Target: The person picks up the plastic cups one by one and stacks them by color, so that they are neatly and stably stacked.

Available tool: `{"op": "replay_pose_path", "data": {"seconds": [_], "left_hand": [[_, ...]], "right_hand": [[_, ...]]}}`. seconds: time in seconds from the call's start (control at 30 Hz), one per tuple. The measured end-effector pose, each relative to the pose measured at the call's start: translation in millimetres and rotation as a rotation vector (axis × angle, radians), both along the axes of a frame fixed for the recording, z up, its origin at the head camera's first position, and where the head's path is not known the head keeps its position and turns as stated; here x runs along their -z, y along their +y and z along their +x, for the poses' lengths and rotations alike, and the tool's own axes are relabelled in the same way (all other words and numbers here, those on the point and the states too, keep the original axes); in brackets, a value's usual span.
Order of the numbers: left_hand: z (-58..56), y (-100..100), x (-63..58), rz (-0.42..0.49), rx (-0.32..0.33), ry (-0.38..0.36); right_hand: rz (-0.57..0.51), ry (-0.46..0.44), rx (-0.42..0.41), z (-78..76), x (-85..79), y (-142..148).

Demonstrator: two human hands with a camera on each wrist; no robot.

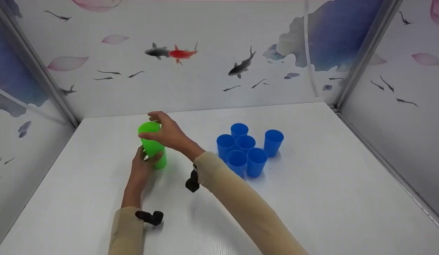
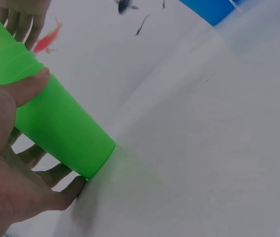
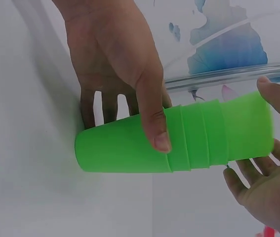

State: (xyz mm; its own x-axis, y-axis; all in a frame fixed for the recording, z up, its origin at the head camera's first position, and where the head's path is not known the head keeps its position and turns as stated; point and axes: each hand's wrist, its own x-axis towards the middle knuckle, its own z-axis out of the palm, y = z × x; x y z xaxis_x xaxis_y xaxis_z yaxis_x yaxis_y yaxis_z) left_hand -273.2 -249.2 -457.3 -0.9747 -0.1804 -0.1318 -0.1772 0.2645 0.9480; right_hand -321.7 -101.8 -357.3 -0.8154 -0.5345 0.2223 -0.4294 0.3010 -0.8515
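Observation:
A stack of nested green cups (image 3: pixel 125 145) stands upright at the left of the table, its top cup (image 3: pixel 248 126) sticking well out above the lower rims. My left hand (image 1: pixel 143 164) grips the lower part of the stack, thumb on one side and fingers curled round the other. Around the top cup, my right hand (image 1: pixel 171 132) is spread wide, with its thumb at the rim and its fingers on the far side. A gap shows between its raised forefinger and the rim in the head view. The left wrist view catches only the right hand's fingers (image 2: pixel 23 24), behind the stack.
Several blue cups (image 1: pixel 246 143) stand upright in a close group right of centre, and one blue cup (image 1: pixel 274 143) stands apart to their right. White panels (image 1: pixel 205 88) with painted fish enclose the white table (image 1: pixel 329 198). Black wrist cameras (image 1: pixel 153 217) sit on both sleeves.

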Motion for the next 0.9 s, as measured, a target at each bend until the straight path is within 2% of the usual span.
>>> {"op": "replay_pose_path", "data": {"seconds": [0.17, 0.4, 0.57, 0.7, 0.9], "left_hand": [[-1.7, 2.0, -0.4, -0.015, -0.005, -0.008], [-2.0, 1.5, 0.1, -0.005, 0.011, 0.023], [0.7, -0.5, 1.4, 0.014, 0.013, 0.020], [2.8, -0.8, 2.3, 0.033, 0.013, 0.045], [3.7, -0.6, 1.6, 0.055, 0.013, 0.054]], "right_hand": [[-0.025, 0.051, -0.005, 2.3, -3.6, 15.0], [-0.081, 0.132, -0.026, 10.6, -23.4, 48.1], [-0.080, 0.141, -0.051, 18.1, -37.4, 76.5], [-0.085, 0.133, -0.063, 25.3, -46.7, 102.5], [-0.094, 0.155, -0.044, 35.2, -55.0, 147.2]]}}
